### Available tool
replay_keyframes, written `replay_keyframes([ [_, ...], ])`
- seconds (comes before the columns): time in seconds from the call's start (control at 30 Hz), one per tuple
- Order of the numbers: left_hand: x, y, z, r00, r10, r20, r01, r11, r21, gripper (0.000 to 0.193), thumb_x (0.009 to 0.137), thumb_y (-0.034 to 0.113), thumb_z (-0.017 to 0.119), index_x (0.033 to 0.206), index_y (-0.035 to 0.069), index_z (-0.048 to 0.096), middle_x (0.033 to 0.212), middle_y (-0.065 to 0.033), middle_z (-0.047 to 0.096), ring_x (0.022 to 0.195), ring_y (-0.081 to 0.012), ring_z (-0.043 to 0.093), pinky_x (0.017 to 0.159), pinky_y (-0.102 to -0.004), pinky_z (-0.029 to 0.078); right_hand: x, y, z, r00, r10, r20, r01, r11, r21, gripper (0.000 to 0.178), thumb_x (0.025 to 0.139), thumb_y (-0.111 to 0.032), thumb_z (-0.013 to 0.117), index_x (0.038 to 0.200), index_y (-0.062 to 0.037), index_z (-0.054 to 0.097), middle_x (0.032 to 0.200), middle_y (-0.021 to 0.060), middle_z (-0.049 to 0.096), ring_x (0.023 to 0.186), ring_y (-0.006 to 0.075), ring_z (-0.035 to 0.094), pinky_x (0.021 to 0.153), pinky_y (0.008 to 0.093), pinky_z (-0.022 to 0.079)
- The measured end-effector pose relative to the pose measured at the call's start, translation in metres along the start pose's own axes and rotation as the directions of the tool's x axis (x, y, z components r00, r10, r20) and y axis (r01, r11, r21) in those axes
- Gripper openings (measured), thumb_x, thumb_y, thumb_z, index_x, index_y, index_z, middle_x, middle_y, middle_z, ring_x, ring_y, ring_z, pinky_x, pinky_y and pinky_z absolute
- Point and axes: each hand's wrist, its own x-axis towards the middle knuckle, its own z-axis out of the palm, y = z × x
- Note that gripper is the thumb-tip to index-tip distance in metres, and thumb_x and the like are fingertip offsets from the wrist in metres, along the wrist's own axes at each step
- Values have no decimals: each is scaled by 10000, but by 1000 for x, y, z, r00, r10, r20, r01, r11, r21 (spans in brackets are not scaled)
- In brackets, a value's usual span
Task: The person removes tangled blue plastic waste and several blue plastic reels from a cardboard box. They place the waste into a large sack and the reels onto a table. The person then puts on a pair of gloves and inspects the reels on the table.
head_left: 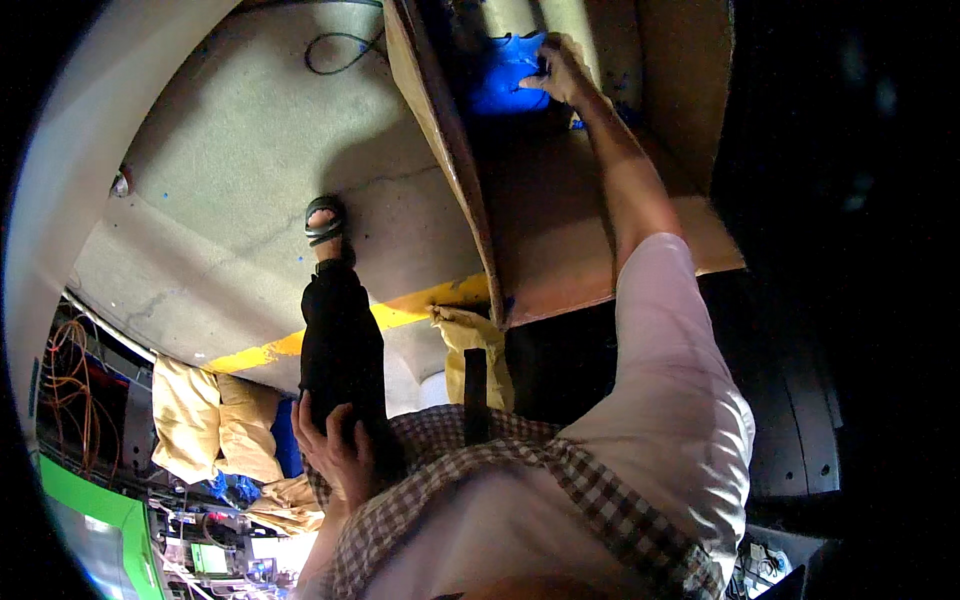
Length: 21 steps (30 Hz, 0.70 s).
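Note:
My right arm reaches far forward into an open cardboard box (560, 220). Deep inside it, my right hand (563, 75) has its thumb on a bright blue piece (505, 85) and its fingers curled at that piece's edge. The blue piece looks smooth, with an uneven upper edge; its exact kind I cannot make out. Pale, rounded shapes (570, 25) lie just beyond the hand. Down by my body, my left hand (340, 450) rests on my dark trouser leg, fingers spread and holding nothing.
Yellow-brown sacks (185, 415) stand at the left, near orange cables (70, 370). Another tan sack (465, 345) sits below the box's near edge. A yellow stripe (260, 350) crosses the concrete floor, where a black cable (345, 50) lies looped. Green-framed equipment (100, 510) is at lower left.

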Motion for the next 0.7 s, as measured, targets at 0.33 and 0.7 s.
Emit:
replay_keyframes([
  [0.33,1,-14,1,998,58,-11,-58,998,-20,273,739,136,637,1008,123,595,1325,-209,406,1234,-433,341,1004,-515,302,-11,30,2,932,192,308,-242,961,134,770,615,-435,810,1206,-33,523,1116,195,612,1023,296,597,878,386,459],
  [0.7,7,-32,18,995,99,-13,-100,993,-68,223,730,119,643,951,127,614,1251,-126,494,1217,-385,385,986,-487,328,-54,46,-8,668,667,331,-495,66,866,738,721,-432,739,1288,-40,476,1255,103,526,1099,247,516,956,395,393],
])
